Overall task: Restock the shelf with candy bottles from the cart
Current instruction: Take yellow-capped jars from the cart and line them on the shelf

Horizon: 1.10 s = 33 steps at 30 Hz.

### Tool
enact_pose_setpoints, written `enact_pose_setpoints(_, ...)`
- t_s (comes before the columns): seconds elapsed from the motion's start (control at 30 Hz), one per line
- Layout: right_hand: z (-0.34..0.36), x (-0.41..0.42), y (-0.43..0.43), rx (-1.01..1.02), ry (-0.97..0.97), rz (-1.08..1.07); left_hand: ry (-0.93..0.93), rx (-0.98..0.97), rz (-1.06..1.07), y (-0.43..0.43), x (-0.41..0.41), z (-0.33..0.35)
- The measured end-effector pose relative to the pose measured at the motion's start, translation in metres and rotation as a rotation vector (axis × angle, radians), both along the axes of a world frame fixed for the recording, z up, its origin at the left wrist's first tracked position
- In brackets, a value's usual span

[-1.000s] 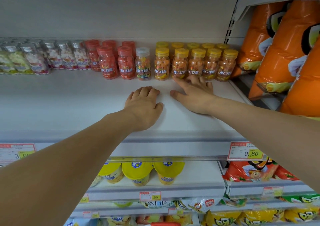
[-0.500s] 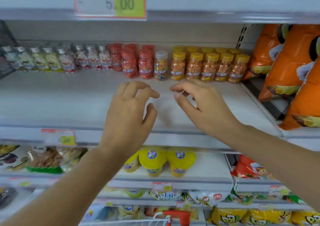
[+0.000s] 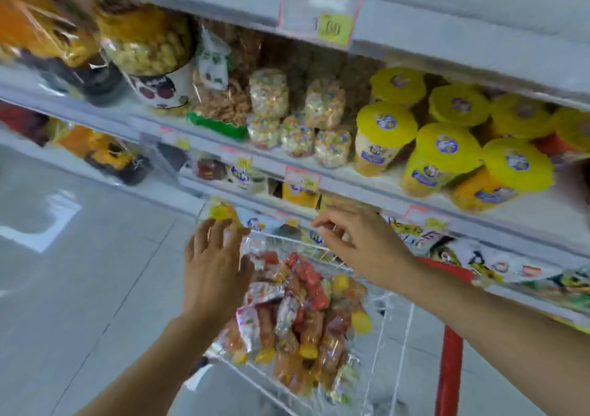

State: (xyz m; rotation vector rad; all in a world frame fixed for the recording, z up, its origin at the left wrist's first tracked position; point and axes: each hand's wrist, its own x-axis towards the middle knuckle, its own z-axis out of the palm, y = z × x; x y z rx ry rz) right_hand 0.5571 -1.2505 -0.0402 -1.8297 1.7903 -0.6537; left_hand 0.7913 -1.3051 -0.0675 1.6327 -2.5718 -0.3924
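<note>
In the head view, blurred and tilted, both hands hang over the wire cart (image 3: 376, 329), whose basket holds a loose heap of candy bottles (image 3: 297, 307) in red, orange and yellow, many lying on their sides. The left hand (image 3: 214, 272) is over the near-left edge of the heap with its grip spread and empty; the right hand (image 3: 360, 249) is over the far rim, fingers loosely curled and holding nothing. The step in hand looks like the pick-up. To do it well, each hand should settle on one bottle on top of the pile, close round its body rather than the cap, and lift straight clear of the wire rim. Choosing one colour per hand would ease sorting on the shelf (image 3: 367, 181) alongside.
</note>
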Motion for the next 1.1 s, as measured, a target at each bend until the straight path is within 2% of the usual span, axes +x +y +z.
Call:
enact_pose_setpoints(0.17,-0.092,0.040,-0.008,0.333,0.074,-0.016,-0.209,0.233,0.179,0.016,0.050,-0.075)
enact_pose_setpoints(0.33,-0.151,0.075,-0.022,0.477,0.125,0.110,-0.191,0.327,0.166,0.026,0.070,-0.108)
enact_pose_setpoints(0.47,-0.179,0.087,-0.033,0.622,0.339,0.258,-0.140,0.368,0.146,0.035,0.079,-0.124)
enact_pose_setpoints(0.6,-0.185,0.089,-0.041,0.614,0.562,0.345,-0.126,0.361,0.132,0.038,0.084,-0.129)
enact_pose_setpoints(0.73,-0.184,0.088,-0.046,0.534,0.637,0.366,-0.127,0.362,0.115,0.039,0.087,-0.132)
enact_pose_setpoints(0.87,-0.170,0.080,-0.044,0.519,0.508,0.318,-0.127,0.371,0.114,0.038,0.089,-0.132)
enact_pose_setpoints(0.97,-0.152,0.068,-0.041,0.414,0.312,0.138,-0.139,0.398,0.124,0.035,0.088,-0.128)
enact_pose_setpoints(1.03,-0.137,0.062,-0.040,0.312,0.117,-0.074,-0.137,0.384,0.136,0.034,0.085,-0.125)
enact_pose_setpoints(1.1,-0.123,0.061,-0.039,0.288,-0.190,-0.253,-0.010,0.289,0.148,0.033,0.077,-0.119)
